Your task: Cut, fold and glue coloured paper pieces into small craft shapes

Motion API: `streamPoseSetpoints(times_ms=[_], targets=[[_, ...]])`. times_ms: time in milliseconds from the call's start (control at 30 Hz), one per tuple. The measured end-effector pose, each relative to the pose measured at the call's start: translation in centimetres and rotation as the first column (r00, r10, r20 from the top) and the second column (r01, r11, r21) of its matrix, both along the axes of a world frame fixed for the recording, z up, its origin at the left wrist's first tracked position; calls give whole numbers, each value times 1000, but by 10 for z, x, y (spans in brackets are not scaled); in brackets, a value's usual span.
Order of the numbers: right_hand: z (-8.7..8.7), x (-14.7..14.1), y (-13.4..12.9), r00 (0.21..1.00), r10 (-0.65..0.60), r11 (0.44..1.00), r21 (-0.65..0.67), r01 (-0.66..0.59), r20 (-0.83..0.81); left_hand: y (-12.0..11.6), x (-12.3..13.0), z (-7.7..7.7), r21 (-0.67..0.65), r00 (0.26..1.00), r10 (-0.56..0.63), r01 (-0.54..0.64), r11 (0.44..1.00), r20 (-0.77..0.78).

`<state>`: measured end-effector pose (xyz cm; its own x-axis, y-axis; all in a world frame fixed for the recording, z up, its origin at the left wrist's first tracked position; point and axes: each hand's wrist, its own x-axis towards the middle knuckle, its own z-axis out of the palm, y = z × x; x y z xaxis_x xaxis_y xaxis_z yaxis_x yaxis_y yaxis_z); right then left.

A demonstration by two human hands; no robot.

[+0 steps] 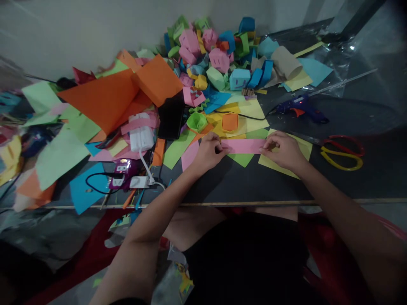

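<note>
A pink paper strip [244, 146] stretches level between my two hands, just above the dark table. My left hand [210, 151] pinches its left end between thumb and fingers. At the other end, my right hand [281, 150] grips the strip the same way. Under the strip lie green and pale yellow sheets; the yellow sheet [300, 148] reaches out beneath my right hand. Just beyond the strip sit a small orange folded paper piece [229, 122] and a green paper cup shape [197, 122].
Scissors [343, 153] with red and yellow handles lie at the right, near a blue glue gun [302, 108] with a lit red light. Folded paper pieces [219, 59] are heaped at the back. At the left are orange sheets [104, 99], a black phone [171, 117] and a white adapter [141, 133].
</note>
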<state>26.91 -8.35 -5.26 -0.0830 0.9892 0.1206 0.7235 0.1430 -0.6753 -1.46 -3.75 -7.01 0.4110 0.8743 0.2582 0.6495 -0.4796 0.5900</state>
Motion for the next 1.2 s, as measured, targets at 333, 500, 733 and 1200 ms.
streamPoseSetpoints(times_ms=[333,500,733,1200], targets=[[-19,-14,-16,952,-60,941,335,-46,301,-34,9,6,217,890,-153,266,939,-430],[-9,-46,-27,892,176,836,416,-359,416,-66,19,11,141,866,-75,165,976,-494],[-8,-78,-28,787,388,836,176,-519,479,-87,30,3,90,862,-10,64,994,-506],[-4,12,-25,812,140,986,-3,-168,567,-84,31,17,81,864,69,-33,996,-499]])
